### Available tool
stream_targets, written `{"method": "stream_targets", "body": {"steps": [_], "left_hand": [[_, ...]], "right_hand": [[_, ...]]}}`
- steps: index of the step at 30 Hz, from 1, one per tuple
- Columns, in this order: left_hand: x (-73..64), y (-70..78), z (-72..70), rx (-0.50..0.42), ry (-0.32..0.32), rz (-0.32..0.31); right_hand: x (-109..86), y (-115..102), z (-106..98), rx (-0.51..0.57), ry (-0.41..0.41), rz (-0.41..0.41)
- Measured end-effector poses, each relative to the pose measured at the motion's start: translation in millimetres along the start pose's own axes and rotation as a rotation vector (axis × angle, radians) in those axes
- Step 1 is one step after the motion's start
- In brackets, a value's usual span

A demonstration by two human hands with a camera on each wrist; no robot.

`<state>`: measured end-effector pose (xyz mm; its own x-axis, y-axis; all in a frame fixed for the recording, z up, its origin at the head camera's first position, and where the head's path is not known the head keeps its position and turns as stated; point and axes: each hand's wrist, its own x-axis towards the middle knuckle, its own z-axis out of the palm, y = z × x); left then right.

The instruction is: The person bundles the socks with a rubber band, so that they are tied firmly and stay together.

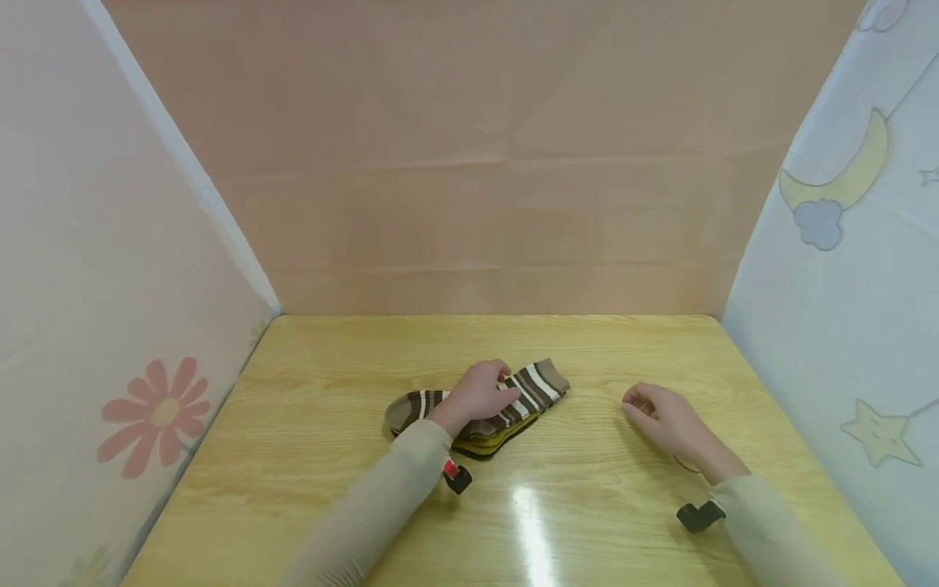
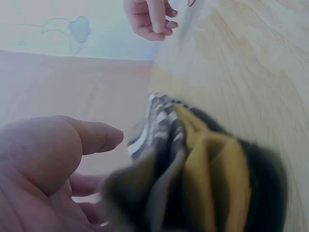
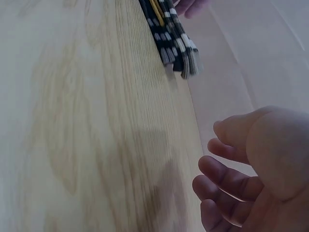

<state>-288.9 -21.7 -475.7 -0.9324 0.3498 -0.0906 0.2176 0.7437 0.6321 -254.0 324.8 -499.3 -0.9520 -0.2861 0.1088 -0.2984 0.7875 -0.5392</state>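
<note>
A small stack of socks lies on the table, slanting up to the right in the head view. On top is a brown sock with white stripes (image 1: pixel 541 385); a mustard-yellow layer (image 1: pixel 493 444) and a black one show beneath it. Over the middle of the stack is my left hand (image 1: pixel 478 394), covering part of the striped sock. In the left wrist view its thumb (image 2: pixel 99 137) stands apart from the fabric, and its other fingers are partly hidden behind the socks. To the right of the stack, my right hand (image 1: pixel 667 420) hovers with loosely bent fingers and holds nothing.
The wooden table (image 1: pixel 330 359) meets a pinkish-brown backdrop (image 1: pixel 469 228) at its far edge. Pale patterned panels flank it, with a pink flower (image 1: pixel 163 413) on the left and a yellow moon (image 1: pixel 851 183) on the right. Black wrist cameras sit at both cuffs.
</note>
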Motion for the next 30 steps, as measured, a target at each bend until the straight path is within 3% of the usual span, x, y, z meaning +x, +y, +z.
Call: {"method": "stream_targets", "body": {"steps": [5, 9, 19, 25, 30], "left_hand": [[9.4, 6.3, 10.1, 0.101, -0.054, -0.078], [15.2, 17.5, 15.3, 0.124, -0.075, -0.108], [32.4, 33.4, 38.7, 0.208, -0.045, -0.15], [34.6, 32.2, 44.7, 0.133, -0.044, -0.207], [35.7, 29.6, 46.4, 0.098, -0.047, -0.21]], "right_hand": [[-10.6, 16, -4, -0.068, 0.015, -0.024], [-20.3, 32, -11, -0.111, 0.021, -0.029], [-41.9, 58, -26, -0.146, -0.009, -0.026], [-51.5, 66, -29, -0.121, -0.012, -0.073], [-58.0, 72, -30, -0.1, 0.002, -0.124]]}}
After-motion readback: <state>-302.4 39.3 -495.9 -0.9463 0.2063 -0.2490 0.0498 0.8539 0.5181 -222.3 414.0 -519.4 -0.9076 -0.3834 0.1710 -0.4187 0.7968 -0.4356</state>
